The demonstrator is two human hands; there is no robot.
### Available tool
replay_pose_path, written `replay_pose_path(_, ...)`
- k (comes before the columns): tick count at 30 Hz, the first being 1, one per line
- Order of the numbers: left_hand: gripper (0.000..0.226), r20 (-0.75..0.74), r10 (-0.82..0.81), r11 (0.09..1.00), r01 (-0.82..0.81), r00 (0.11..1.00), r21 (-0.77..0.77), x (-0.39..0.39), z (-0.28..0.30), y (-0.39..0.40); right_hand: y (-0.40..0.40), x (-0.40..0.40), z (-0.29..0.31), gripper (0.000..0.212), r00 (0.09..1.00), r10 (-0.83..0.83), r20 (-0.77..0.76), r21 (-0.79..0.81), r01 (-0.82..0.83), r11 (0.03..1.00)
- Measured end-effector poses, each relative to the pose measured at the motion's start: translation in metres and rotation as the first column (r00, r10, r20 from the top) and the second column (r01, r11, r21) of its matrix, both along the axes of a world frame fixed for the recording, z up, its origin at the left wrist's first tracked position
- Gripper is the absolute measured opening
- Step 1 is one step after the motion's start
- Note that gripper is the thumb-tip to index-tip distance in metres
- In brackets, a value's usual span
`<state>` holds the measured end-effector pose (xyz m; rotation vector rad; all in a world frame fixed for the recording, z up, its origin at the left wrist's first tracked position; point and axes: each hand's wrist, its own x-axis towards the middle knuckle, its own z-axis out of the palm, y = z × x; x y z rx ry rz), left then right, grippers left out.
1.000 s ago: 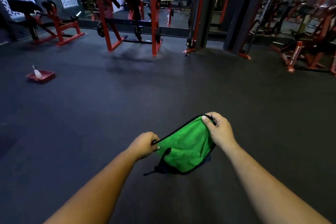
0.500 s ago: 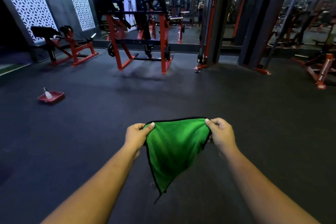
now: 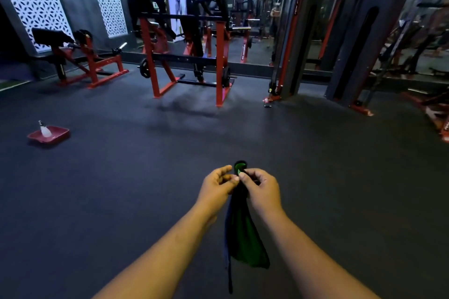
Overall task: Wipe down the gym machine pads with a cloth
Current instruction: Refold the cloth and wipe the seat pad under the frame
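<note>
Standing in the middle of this gym and the person's got both hands together out in front at about waist height. The green cloth (image 3: 245, 238) hangs folded between them, with a dark edging down its left side and a small loop of it poking up above the fingers. The right hand (image 3: 261, 188) has its fingers and thumb curled round the top of the cloth, gripping it. The left hand (image 3: 216, 185) is right up against it, fingers bent with the tips touching the same top bit, looks like a pinch on the edge. The rest of the cloth dangles between the forearms, clear of the dark rubber floor (image 3: 145, 189).

The machines are all well away from the cloth. There's a red and black plate-loaded machine (image 3: 189, 56) straight ahead, a bench-type machine with a black pad (image 3: 51, 35) off to the left by the white patterned wall panels (image 3: 31, 0), and a tall cable tower (image 3: 289, 39) to the right. On the floor on the left sits a red tray (image 3: 57, 137) with a small clear bottle (image 3: 45, 130) in it.
</note>
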<state>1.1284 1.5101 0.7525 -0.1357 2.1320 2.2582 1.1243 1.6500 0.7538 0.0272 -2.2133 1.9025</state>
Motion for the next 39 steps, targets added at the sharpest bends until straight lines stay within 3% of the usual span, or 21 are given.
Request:
replay_pose_path(3, 0.052, -0.016, -0.081, 0.997, 0.081, 0.997, 0.012, -0.061, -0.01, -0.003, -0.002, -0.064, -0.004, 0.003, 0.997, 0.019, 0.073, -0.025, -0.018, 1.0)
replay_pose_path(5, 0.051, -0.052, -0.085, 0.996, 0.084, 0.995, -0.031, -0.106, -0.009, -0.005, 0.001, -0.109, -0.003, 0.004, 0.996, 0.018, 0.082, -0.019, -0.017, 1.0)
replay_pose_path(7, 0.042, -0.054, -0.052, 0.998, 0.049, 0.997, -0.049, -0.148, -0.003, -0.005, 0.009, -0.146, 0.001, 0.005, 0.996, -0.032, 0.081, -0.006, 0.033, 0.999)
replay_pose_path(11, 0.03, 0.012, 0.131, 0.987, -0.132, 0.991, 0.088, -0.235, 0.009, 0.005, 0.032, -0.23, 0.001, 0.006, 0.975, -0.217, 0.038, 0.012, 0.217, 0.976)
replay_pose_path(19, 0.03, -0.027, 0.217, 0.966, -0.211, 0.976, 0.147, -0.394, 0.01, 0.083, 0.063, -0.393, -0.012, 0.015, 0.984, -0.141, -0.109, 0.26, 0.165, 0.952)
replay_pose_path(24, 0.032, -0.04, 0.235, 0.958, -0.224, 0.971, 0.176, -0.488, 0.016, 0.117, 0.093, -0.492, -0.011, 0.017, 0.987, -0.126, -0.095, 0.253, 0.147, 0.956)
replay_pose_path(27, 0.043, -0.029, 0.221, 0.955, -0.21, 0.975, 0.21, -0.543, 0.021, 0.127, 0.104, -0.549, 0.0, 0.011, 0.996, -0.01, -0.09, 0.276, 0.034, 0.961)
replay_pose_path(30, 0.057, -0.022, 0.232, 0.947, -0.221, 0.972, 0.233, -0.611, 0.017, 0.125, 0.111, -0.614, 0.0, 0.028, 0.97, 0.241, 0.004, 0.182, -0.238, 0.954)
replay_pose_path(34, 0.066, -0.009, 0.154, 0.972, -0.149, 0.988, 0.183, -0.676, 0.013, 0.118, 0.132, -0.684, -0.002, 0.05, 0.908, 0.389, 0.153, 0.053, -0.401, 0.915)
replay_pose_path(39, 0.062, -0.009, 0.08, 0.992, -0.079, 0.997, 0.098, -0.823, 0.0, 0.109, 0.149, -0.832, -0.006, 0.05, 0.964, 0.264, 0.025, 0.315, -0.259, 0.913)
